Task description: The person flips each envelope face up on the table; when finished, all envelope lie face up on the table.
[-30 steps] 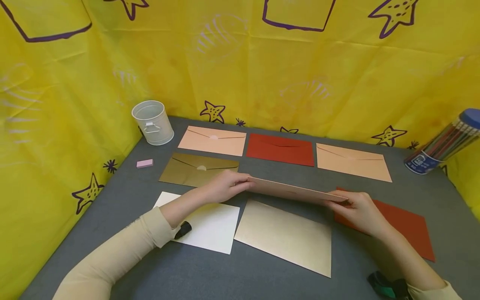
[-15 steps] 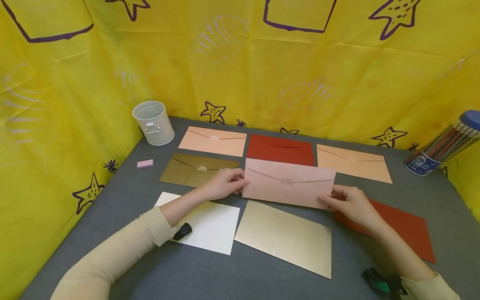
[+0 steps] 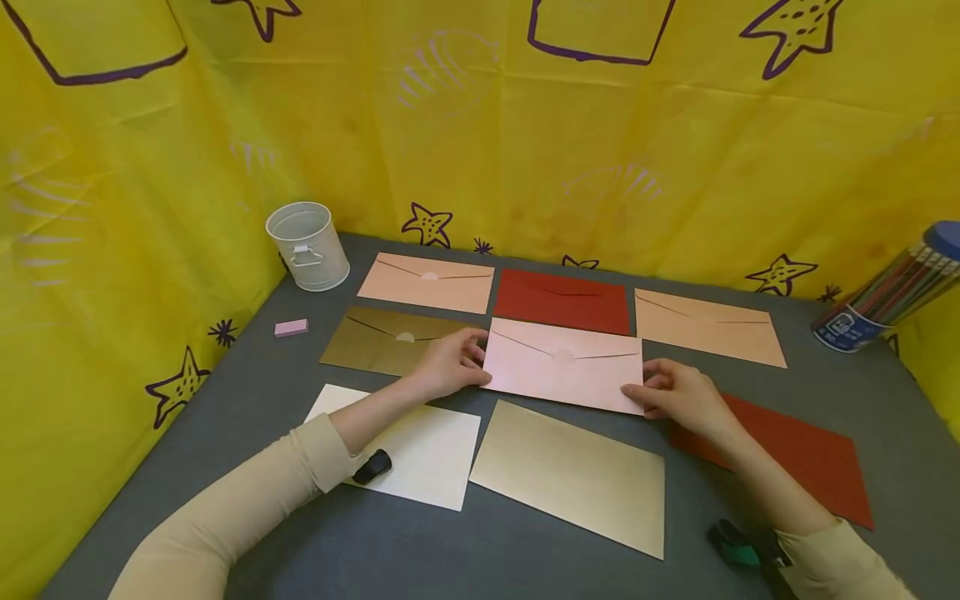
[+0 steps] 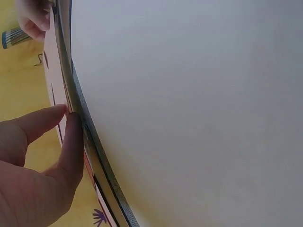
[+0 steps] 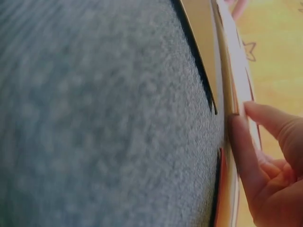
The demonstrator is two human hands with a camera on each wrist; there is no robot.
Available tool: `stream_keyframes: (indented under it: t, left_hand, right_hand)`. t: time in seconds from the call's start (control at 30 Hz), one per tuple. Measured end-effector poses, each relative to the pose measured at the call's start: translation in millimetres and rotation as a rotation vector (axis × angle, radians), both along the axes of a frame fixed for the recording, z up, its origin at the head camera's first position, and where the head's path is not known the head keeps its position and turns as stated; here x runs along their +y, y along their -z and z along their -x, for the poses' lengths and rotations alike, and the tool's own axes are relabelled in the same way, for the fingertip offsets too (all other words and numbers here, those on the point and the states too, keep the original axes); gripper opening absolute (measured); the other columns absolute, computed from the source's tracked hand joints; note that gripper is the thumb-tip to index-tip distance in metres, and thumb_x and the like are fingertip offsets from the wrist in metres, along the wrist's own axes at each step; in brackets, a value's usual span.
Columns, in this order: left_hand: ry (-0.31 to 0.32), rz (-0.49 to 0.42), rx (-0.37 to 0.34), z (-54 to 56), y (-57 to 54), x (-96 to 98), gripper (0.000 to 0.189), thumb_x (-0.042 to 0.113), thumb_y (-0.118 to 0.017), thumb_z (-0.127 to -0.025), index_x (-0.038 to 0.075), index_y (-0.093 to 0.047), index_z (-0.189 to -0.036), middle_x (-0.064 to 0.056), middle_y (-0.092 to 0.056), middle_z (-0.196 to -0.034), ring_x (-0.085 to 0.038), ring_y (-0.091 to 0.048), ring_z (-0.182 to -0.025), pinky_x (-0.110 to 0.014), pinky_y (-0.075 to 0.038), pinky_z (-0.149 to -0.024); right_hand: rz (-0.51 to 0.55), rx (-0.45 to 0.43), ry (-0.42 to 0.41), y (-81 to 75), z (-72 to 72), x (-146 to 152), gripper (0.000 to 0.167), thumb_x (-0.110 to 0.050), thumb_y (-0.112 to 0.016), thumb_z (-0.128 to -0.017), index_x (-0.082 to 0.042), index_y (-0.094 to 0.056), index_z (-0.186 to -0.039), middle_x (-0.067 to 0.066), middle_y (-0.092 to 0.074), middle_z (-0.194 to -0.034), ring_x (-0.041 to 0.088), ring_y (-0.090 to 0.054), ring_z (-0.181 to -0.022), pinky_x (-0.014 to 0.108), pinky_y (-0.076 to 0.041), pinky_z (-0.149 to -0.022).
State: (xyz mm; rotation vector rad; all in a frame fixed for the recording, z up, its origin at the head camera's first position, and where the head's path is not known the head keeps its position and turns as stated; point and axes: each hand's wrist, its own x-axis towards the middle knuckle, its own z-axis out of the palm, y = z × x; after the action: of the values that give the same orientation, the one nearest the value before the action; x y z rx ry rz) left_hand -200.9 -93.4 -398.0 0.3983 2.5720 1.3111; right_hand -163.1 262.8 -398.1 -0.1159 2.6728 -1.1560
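Note:
A pale pink envelope, flap side up with a round seal, lies between my hands in the middle row of envelopes. My left hand pinches its left end between thumb and fingers. At the lower right corner my right hand pinches it too, thumb on top. Both wrist views show finger and thumb right at the pink envelope's edge. Below it lies a pale gold envelope, plain side up; a white envelope is partly under my left forearm. My right forearm covers part of a red envelope.
Behind lie a peach envelope, a red envelope and another peach envelope. A dark gold envelope sits left. A white pail, pink eraser and pencil tub stand near the yellow cloth.
The pink envelope was edge-on in the air, then tilted up facing me; now it lies lower and flatter. My right hand has shifted a little left with it.

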Motion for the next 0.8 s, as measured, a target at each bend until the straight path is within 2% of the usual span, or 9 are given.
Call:
stream_keyframes:
  t: [0.2, 0.43, 0.6, 0.8]
  left_hand:
    - [0.021, 0.04, 0.033, -1.7, -1.5, 1.4, 0.059, 0.006, -0.079, -0.08, -0.003, -0.055, -0.132, -0.011, -0.065, -0.103, -0.019, -0.068, -0.085, -0.03, -0.055, -0.075]
    - [0.054, 0.112, 0.079, -3.5, -1.7, 4.8, 0.059, 0.006, -0.08, -0.08, -0.007, -0.055, -0.132, -0.011, -0.064, -0.1, -0.017, -0.063, -0.082, -0.027, -0.053, -0.075]
    - [0.074, 0.157, 0.118, -5.9, -3.6, 7.2, 0.055, 0.006, -0.08, -0.078, -0.008, -0.057, -0.127, -0.012, -0.061, -0.097, -0.016, -0.058, -0.078, -0.025, -0.051, -0.071]
    - [0.081, 0.182, 0.127, -7.9, -4.2, 8.1, 0.053, 0.007, -0.08, -0.078, -0.009, -0.058, -0.124, -0.013, -0.058, -0.098, -0.017, -0.057, -0.079, -0.024, -0.048, -0.069]
  right_hand:
    - [-0.091, 0.033, -0.008, -1.1, 0.2, -3, 0.074, -0.044, -0.073, -0.086, 0.01, -0.048, -0.131, 0.003, -0.069, -0.08, 0.016, -0.068, -0.065, 0.038, -0.057, -0.074]
    - [-0.172, 0.065, -0.016, -1.8, 0.0, -9, 0.078, -0.043, -0.074, -0.085, 0.01, -0.046, -0.135, 0.0, -0.065, -0.071, 0.014, -0.063, -0.059, 0.03, -0.053, -0.065]
    - [-0.192, 0.077, -0.018, -3.0, 0.2, -12, 0.077, -0.041, -0.075, -0.085, 0.011, -0.047, -0.134, 0.0, -0.063, -0.068, 0.013, -0.061, -0.057, 0.031, -0.051, -0.062]
    - [-0.203, 0.08, -0.017, -3.4, -0.1, -13, 0.076, -0.041, -0.075, -0.085, 0.011, -0.047, -0.134, 0.0, -0.063, -0.067, 0.013, -0.061, -0.056, 0.031, -0.052, -0.061]
